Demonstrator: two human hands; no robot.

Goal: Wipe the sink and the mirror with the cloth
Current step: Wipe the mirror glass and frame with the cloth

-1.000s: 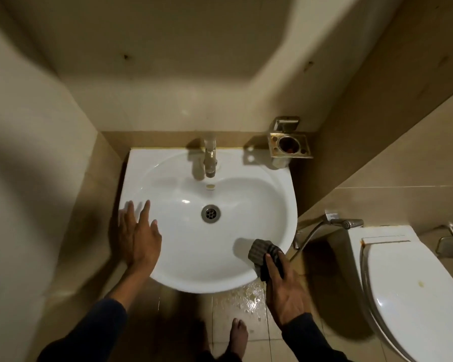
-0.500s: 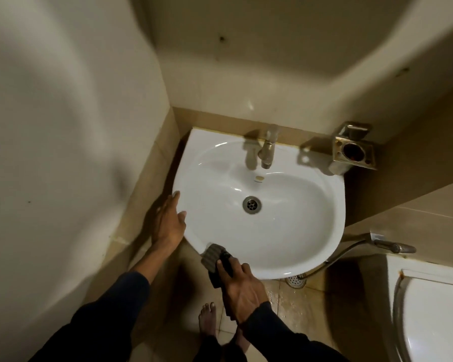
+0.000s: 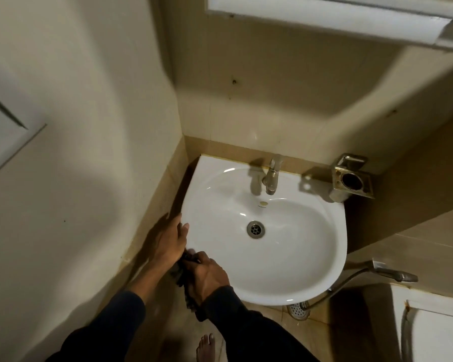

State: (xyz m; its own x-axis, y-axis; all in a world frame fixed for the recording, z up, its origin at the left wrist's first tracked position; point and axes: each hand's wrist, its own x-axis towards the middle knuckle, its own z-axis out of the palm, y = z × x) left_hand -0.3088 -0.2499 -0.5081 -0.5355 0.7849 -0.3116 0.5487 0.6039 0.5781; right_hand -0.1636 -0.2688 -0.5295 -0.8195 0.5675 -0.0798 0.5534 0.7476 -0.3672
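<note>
- The white sink [image 3: 298,257] fills the centre and right of the frame, fixed to the tiled back wall, with its drain [image 3: 255,229] near the middle of the bowl.
- A metal tap [image 3: 271,178] stands at the back rim, its spout pointing over the bowl.
- The right hand [image 3: 207,274], at lower centre, clenches round the dark cloth [image 3: 187,291] at the sink's front-left edge; the cloth bunches under the fingers and hangs down below the rim beside the wrist.
- The left hand [image 3: 169,241] lies just left of the right hand on the sink's left rim, fingers fairly straight along the edge and thumb tip on the white surface, grasping nothing; it touches the cloth's upper end.
- Both arms wear dark sleeves and enter from the bottom of the frame.
- The lower edge of the mirror [image 3: 324,14] shows along the top of the frame, well above the sink.
- A metal holder [image 3: 352,181] is mounted on the wall just right of the tap.
- A spray hose [image 3: 356,278] runs at lower right, beside the toilet [image 3: 434,330] in the bottom-right corner.
- A bare foot [image 3: 205,347] stands on the floor at the bottom edge.
</note>
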